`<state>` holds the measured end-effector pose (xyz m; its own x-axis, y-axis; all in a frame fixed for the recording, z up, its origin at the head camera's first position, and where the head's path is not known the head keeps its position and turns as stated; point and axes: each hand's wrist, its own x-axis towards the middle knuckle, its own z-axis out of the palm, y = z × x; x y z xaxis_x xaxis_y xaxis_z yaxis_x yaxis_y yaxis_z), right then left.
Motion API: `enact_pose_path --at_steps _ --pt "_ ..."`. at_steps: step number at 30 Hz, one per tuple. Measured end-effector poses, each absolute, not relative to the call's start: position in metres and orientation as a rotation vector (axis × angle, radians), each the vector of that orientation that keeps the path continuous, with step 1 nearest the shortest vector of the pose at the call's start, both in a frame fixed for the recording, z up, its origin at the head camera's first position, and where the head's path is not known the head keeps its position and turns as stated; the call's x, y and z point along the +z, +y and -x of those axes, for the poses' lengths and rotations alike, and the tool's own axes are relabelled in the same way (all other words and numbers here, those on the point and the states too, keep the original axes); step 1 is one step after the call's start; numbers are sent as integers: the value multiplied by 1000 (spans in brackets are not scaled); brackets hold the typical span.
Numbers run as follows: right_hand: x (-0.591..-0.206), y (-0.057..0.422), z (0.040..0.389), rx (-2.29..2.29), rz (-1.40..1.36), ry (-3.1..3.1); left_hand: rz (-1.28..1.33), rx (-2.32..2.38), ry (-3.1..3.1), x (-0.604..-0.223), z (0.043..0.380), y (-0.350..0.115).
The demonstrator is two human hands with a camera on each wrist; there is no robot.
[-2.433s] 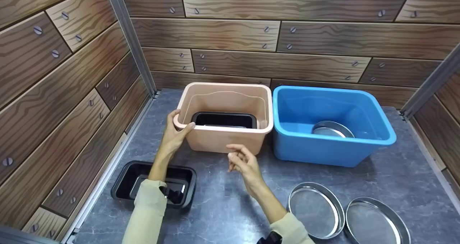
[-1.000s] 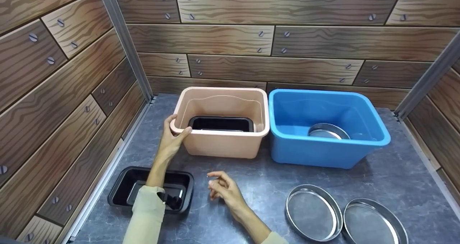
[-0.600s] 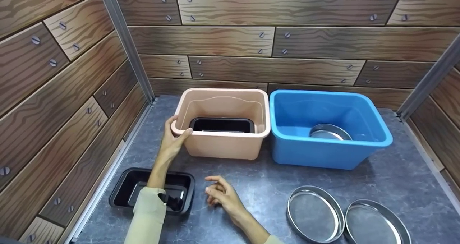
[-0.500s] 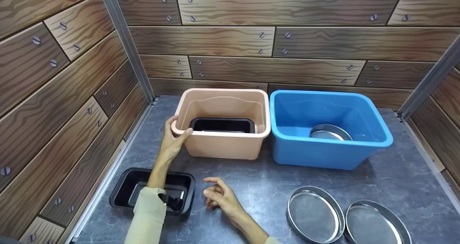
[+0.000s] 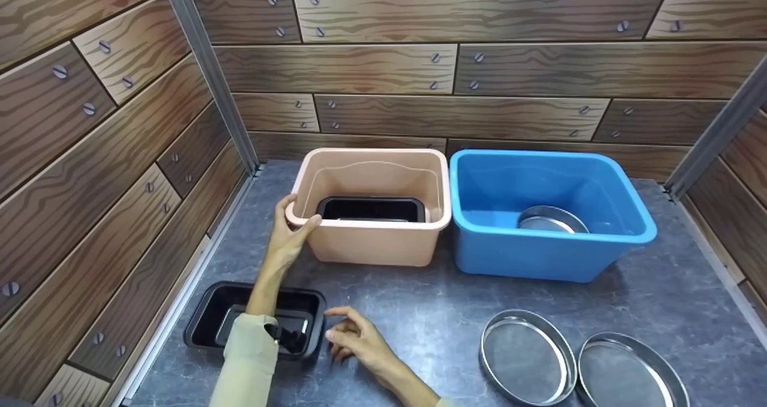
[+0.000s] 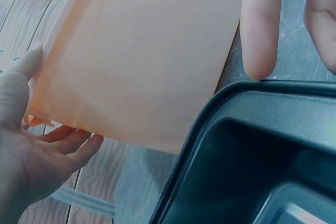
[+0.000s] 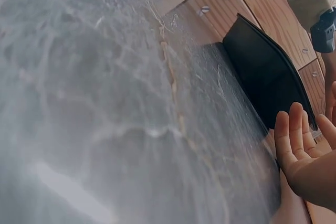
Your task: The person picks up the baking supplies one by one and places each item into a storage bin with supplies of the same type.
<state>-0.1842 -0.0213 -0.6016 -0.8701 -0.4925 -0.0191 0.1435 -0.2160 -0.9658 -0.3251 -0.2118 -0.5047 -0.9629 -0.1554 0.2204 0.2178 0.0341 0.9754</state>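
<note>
My left hand (image 5: 286, 239) grips the front left corner of a peach plastic bin (image 5: 371, 246), thumb over the front rim and fingers around the left side. In the left wrist view the bin (image 6: 147, 51) fills the upper middle. Below that forearm a black loaf pan (image 5: 220, 305) lies on the table, partly hidden by the sleeve. My right hand (image 5: 361, 342) holds nothing; its fingers are loosely bent, with the index fingertip right at the pan's right rim. The right wrist view shows its fingers beside the dark pan wall (image 7: 262, 72). Inside the peach bin sits another black loaf pan (image 5: 371, 208).
A blue plastic bin (image 5: 521, 257) stands right of the peach one, with a round metal pan (image 5: 554, 220) inside. Two more round pans, one (image 5: 524, 359) beside the other (image 5: 629, 368), lie at the front right. Wood-patterned walls (image 5: 371, 65) enclose the grey table.
My right hand has moved down and left, from in front of the peach bin to the black loaf pan's right rim. My left hand has kept its grip on the bin.
</note>
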Motion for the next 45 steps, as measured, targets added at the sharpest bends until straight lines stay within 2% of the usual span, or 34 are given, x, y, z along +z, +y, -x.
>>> enact_pose_path --at_steps 27,45 --pt "-596 -44 181 -2155 482 1570 94 -2014 -2047 -503 324 -212" --pt "-592 -39 184 -2172 476 1637 98 -2032 -2046 -504 324 -213"
